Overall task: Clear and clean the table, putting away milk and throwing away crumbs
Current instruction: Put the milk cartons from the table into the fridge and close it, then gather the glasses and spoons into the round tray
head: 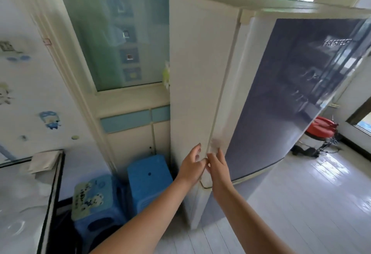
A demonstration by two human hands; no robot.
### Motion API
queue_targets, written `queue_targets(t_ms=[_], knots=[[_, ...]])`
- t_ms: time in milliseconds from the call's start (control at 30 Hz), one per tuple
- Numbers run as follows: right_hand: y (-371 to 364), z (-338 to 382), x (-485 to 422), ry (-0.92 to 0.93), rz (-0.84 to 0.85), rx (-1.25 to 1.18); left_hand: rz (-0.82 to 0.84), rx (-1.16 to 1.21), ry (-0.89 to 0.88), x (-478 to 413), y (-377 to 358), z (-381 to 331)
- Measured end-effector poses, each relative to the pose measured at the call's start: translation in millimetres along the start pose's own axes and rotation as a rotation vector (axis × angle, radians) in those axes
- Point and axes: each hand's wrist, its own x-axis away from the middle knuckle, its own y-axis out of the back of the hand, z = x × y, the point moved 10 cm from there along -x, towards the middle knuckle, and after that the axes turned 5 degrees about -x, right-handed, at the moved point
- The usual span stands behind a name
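Touching the fridge [200, 72] edge: left hand [191, 163], right hand [217, 166], fingers relaxed.

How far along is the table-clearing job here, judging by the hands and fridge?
Done, apparently: neither hand holds milk, so it may already be inside; the interior is hidden. In hand: the left hand and right hand are at the edge of the fridge door. Left: the table bears a folded cloth; crumbs cannot be made out.
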Motion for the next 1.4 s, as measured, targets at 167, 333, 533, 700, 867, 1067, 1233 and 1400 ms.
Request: queue_targets(t_ms=[167,333,533,700,867,1067,1233,1400], knots=[[-58.1,10.7,35.8,0.146,0.170,0.038,-0.186,0.037,-0.011,36.5,67.4,13.9],[-116.4,27.0,78.5,0.309,0.423,0.155,-0.537,-0.047,-0.028,104.6,146.0,20.9],[-167.9,7.6,138.8,0.405,0.629,0.281,-0.856,-0.293,-0.034,220.3,212.4,44.5],[-193.4,-21.7,197.3,0.414,0.745,0.335,-1.054,-0.312,0.035,306.2,245.2,74.5],[-225.8,-43.2,256.3,0.440,0.865,0.406,-1.154,-0.336,0.077,379.1,268.5,91.8],[-277.3,-80.5,334.9,0.493,0.936,0.475,-1.204,-0.378,0.091,457.4,317.8,129.6],[-326.2,-134.3,402.6,0.518,0.949,0.517,-1.213,-0.371,0.085,531.0,369.5,171.7],[-375.4,-193.5,479.6,0.571,0.947,0.643,-1.165,-0.377,0.133,613.8,425.5,224.9]])
